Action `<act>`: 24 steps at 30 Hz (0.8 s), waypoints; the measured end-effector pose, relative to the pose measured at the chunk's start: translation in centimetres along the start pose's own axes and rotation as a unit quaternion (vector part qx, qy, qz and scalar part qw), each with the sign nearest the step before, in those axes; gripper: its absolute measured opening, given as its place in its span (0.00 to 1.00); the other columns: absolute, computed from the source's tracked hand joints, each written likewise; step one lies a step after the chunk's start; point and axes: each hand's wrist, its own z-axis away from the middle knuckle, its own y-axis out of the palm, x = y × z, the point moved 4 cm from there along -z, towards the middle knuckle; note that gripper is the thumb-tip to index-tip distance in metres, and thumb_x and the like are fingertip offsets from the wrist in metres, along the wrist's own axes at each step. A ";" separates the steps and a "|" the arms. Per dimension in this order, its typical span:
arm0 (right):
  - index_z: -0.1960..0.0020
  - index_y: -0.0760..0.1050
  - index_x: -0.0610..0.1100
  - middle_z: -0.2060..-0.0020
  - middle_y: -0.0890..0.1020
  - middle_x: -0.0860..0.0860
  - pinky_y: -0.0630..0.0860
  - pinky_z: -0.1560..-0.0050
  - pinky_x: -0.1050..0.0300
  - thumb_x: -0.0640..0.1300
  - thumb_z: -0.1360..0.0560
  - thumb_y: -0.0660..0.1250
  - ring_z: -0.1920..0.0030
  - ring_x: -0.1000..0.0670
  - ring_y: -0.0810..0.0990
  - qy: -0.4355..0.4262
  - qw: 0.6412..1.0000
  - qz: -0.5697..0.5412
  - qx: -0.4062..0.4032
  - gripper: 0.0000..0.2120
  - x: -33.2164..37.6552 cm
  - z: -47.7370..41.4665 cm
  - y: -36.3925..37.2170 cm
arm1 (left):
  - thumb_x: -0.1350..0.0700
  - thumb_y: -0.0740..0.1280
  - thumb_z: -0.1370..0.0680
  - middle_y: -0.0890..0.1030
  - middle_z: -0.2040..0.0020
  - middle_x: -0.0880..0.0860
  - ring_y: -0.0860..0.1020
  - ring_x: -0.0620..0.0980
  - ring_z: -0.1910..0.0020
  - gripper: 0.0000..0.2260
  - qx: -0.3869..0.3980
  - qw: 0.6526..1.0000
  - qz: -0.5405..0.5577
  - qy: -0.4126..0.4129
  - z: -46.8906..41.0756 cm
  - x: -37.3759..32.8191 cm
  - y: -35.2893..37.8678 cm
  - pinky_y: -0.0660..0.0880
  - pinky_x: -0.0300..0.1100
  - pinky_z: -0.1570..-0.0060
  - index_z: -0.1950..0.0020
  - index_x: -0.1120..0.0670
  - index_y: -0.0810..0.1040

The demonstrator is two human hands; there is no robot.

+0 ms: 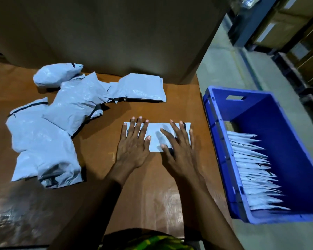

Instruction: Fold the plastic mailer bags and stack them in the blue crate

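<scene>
- Your green-and-yellow patterned garment (148,240) sits at the bottom edge, closest to the lens, and both bare forearms reach out from it over the brown worktop (98,141).
- You have the folded mailer (154,127), a pale flat rectangle, lying on the worktop straight ahead of you, near its right edge.
- Your left hand (132,148) lies flat on the mailer's left end, fingers (139,126) straight and spread wide, gripping nothing.
- Your right hand (179,152) presses the right end the same way, fingers (175,129) straight and spread, slightly blurred.
- To your left, a loose pile of unfolded mailers (43,138) lies crumpled on the worktop, apart from your hands.
- To your right, just beside the worktop's edge, the blue crate (278,141) holds a row of folded bags (251,170) leaning along its left wall.
- Behind the worktop stands a tall cardboard sheet (116,33).
</scene>
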 end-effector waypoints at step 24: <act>0.44 0.87 0.50 0.49 0.84 0.54 0.84 0.48 0.51 0.44 0.22 0.76 0.50 0.56 0.83 0.208 0.947 -0.227 -0.087 0.08 -3.0 1.4 -5.3 | 0.54 0.79 0.29 0.75 0.35 0.53 0.72 0.56 0.32 0.17 -0.078 0.983 0.166 -0.018 2.6 -0.1 -4.5 0.69 0.53 0.36 0.43 0.51 0.79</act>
